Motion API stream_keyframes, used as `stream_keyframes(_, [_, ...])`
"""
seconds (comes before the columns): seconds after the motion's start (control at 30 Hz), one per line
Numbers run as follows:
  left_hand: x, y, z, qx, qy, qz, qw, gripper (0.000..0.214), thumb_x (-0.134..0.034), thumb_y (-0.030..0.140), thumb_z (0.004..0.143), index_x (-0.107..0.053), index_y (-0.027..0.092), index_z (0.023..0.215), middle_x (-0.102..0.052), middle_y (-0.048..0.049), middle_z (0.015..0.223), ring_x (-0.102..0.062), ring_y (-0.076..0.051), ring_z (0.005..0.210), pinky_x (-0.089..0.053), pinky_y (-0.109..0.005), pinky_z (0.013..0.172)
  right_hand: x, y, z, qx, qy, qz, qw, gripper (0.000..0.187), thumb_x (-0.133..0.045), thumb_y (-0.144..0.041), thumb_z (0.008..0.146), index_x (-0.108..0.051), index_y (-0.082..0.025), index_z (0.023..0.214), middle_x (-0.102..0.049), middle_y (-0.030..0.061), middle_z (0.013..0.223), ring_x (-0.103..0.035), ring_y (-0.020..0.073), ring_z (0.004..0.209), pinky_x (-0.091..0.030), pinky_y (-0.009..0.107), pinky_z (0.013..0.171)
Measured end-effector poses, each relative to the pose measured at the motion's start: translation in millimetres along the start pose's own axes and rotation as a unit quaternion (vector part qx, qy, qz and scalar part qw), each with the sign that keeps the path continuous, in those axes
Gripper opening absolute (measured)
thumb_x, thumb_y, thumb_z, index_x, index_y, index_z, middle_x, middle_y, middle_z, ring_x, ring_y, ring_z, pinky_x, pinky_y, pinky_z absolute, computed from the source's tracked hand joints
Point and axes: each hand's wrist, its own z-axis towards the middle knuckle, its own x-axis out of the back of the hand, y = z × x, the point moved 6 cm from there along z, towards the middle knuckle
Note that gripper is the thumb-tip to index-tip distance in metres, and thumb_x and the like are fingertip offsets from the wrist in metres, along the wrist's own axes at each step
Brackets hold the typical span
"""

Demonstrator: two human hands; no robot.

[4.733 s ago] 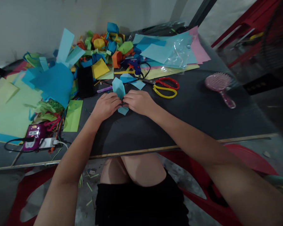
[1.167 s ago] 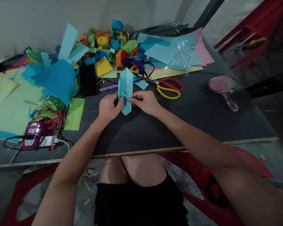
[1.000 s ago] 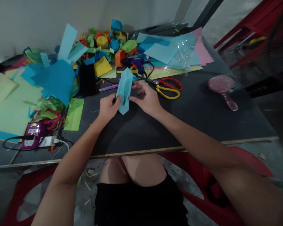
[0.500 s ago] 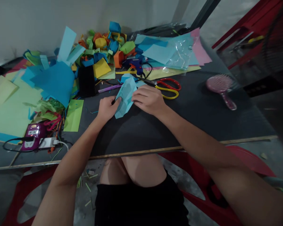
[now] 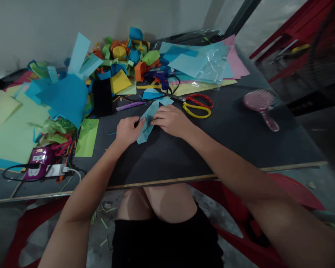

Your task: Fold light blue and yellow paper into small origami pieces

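Between my hands a light blue folded paper (image 5: pixel 145 134) is held just over the dark table. My left hand (image 5: pixel 129 130) grips its left side, thumb on top. From the right, my right hand (image 5: pixel 171 121) pinches the paper's other side, its fingers bunched together and partly hiding it. Just beyond my right hand lie scissors (image 5: pixel 198 106) with one red and one yellow handle. A purple pen-like stick (image 5: pixel 131 105) and a small blue paper piece (image 5: pixel 152 93) rest behind the held paper.
Folded coloured paper pieces (image 5: pixel 120 52) heap at the back, near a blue glue gun (image 5: pixel 162 79). Paper sheets (image 5: pixel 190 61) lie back right, a pink hairbrush (image 5: pixel 261 104) at right. A black phone (image 5: pixel 102 97) and a purple device with cables (image 5: pixel 40 162) are at left.
The light blue paper has gone from spread open to narrower and more folded between my fingers. My right hand has moved slightly left, closer to my left hand.
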Motion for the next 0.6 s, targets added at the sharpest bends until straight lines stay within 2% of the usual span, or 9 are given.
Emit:
stream_keyframes(0.07, [5.2,1,0,-0.035,0.012,0.004,0.999,0.043,-0.041,0.048,0.097,-0.071,0.018,0.091,-0.07,-0.0071,0.079,-0.062,-0.02,0.077,-0.046,-0.028,0.066,0,3,-1,0.003,0.002,0.01,1.0,0.036,-0.045,-0.013,0.094,-0.078,-0.026,0.097,-0.075,0.0066,0.098,-0.061,0.0245,0.1,-0.045,0.041,0.082])
stream_keyframes(0.1, [8.6,1,0,-0.053,0.017,-0.004,0.998,0.046,-0.036,0.047,0.099,-0.07,0.017,0.108,-0.073,-0.0091,0.093,-0.065,-0.021,0.089,-0.05,-0.03,0.076,1,4,-2,0.007,0.002,0.012,1.0,0.036,-0.045,-0.012,0.094,-0.078,-0.026,0.096,-0.076,0.0065,0.099,-0.062,0.0244,0.101,-0.045,0.041,0.081])
stream_keyframes(0.17, [14.3,1,1,-0.092,0.012,-0.014,0.996,0.049,-0.027,0.042,0.103,-0.059,0.018,0.132,-0.071,-0.011,0.115,-0.064,-0.021,0.109,-0.049,-0.035,0.096,1,6,-3,0.015,-0.005,0.011,1.0,0.036,-0.045,-0.012,0.093,-0.078,-0.025,0.095,-0.076,0.0056,0.1,-0.063,0.0242,0.101,-0.047,0.04,0.081])
stream_keyframes(0.23, [16.2,2,2,-0.143,-0.01,0.013,0.99,0.047,-0.026,0.035,0.104,-0.053,0.02,0.139,-0.063,-0.0114,0.134,-0.056,-0.022,0.127,-0.042,-0.04,0.109,0,7,-3,0.018,-0.014,0.006,1.0,0.037,-0.043,-0.011,0.094,-0.077,-0.026,0.096,-0.077,0.0043,0.1,-0.063,0.0241,0.102,-0.047,0.04,0.081])
stream_keyframes(0.33, [10.8,1,2,-0.201,-0.056,0.068,0.976,0.044,-0.031,0.022,0.102,-0.054,0.027,0.139,-0.05,-0.0089,0.149,-0.045,-0.023,0.14,-0.037,-0.045,0.114,1,7,-3,0.022,-0.027,0.0,0.999,0.039,-0.042,-0.009,0.093,-0.077,-0.027,0.096,-0.078,0.0025,0.101,-0.064,0.0235,0.102,-0.048,0.041,0.082])
stream_keyframes(0.4, [5.9,1,2,-0.223,-0.075,0.079,0.969,0.042,-0.035,0.018,0.1,-0.06,0.029,0.132,-0.049,-0.0075,0.15,-0.044,-0.024,0.14,-0.038,-0.046,0.114,1,5,-3,0.028,-0.033,0.012,0.999,0.04,-0.042,-0.008,0.092,-0.077,-0.027,0.096,-0.078,0.0016,0.101,-0.063,0.023,0.104,-0.049,0.041,0.084])
stream_keyframes(0.5, [2.6,3,1,-0.246,-0.086,0.081,0.962,0.028,-0.046,0.024,0.099,-0.07,0.026,0.113,-0.053,-0.0077,0.145,-0.048,-0.026,0.136,-0.04,-0.047,0.112,4,4,-4,0.032,-0.036,0.054,0.997,0.039,-0.043,-0.009,0.092,-0.077,-0.028,0.096,-0.077,0.0018,0.105,-0.063,0.0227,0.108,-0.05,0.041,0.089])
stream_keyframes(0.6, [6.0,7,1,-0.254,-0.087,0.091,0.959,0.02,-0.054,0.029,0.096,-0.071,0.023,0.102,-0.056,-0.0092,0.14,-0.05,-0.027,0.133,-0.041,-0.047,0.112,7,0,-4,0.042,-0.035,0.112,0.992,0.026,-0.053,-0.019,0.091,-0.077,-0.026,0.098,-0.075,0.005,0.11,-0.063,0.0249,0.111,-0.05,0.044,0.095])
